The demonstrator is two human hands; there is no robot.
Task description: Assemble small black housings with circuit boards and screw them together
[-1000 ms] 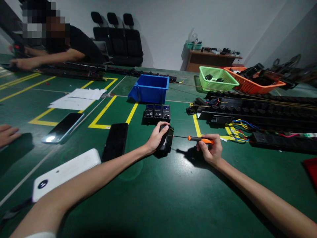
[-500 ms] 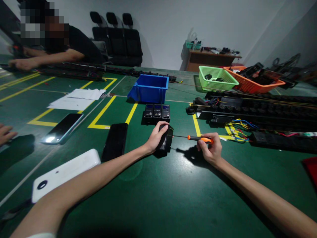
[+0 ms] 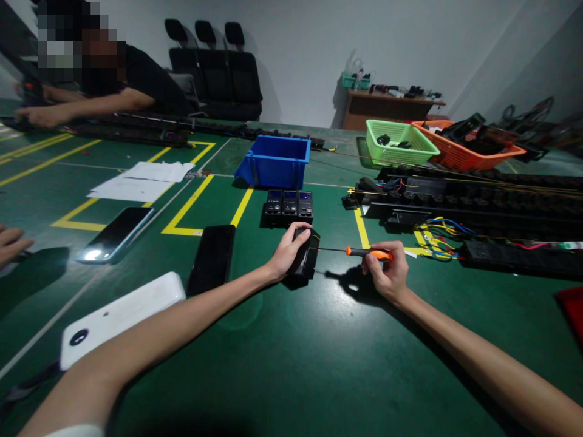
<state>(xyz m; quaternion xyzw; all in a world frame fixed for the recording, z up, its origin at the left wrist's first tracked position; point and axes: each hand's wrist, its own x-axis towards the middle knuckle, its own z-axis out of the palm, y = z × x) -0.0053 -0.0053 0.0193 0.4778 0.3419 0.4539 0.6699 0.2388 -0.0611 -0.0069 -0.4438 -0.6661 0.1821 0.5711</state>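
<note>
My left hand [image 3: 289, 252] is closed around a small black box-shaped device [image 3: 310, 258], steadying it on the green table [image 3: 291, 364]. In my right hand [image 3: 387, 270] is a screwdriver with an orange and black handle [image 3: 371, 253]. Its thin shaft points left, and the tip meets the right side of the device; exactly what it touches there is too small to make out. Just behind my left hand stands a row of three black modules [image 3: 289, 206] with small bluish displays. A black phone [image 3: 212, 260] lies to the left of my left hand.
Behind the modules is a blue bin [image 3: 277, 161]. Long black wired assemblies [image 3: 478, 200] lie at right, with green [image 3: 401, 145] and orange baskets [image 3: 469, 152] beyond. A white device [image 3: 122, 315], another phone [image 3: 116, 233] and papers [image 3: 141, 181] lie left. A co-worker [image 3: 136, 85] works at far left.
Almost nothing differs. Both hands keep their grip, with the screwdriver tip still at the device; the view has shifted very slightly.
</note>
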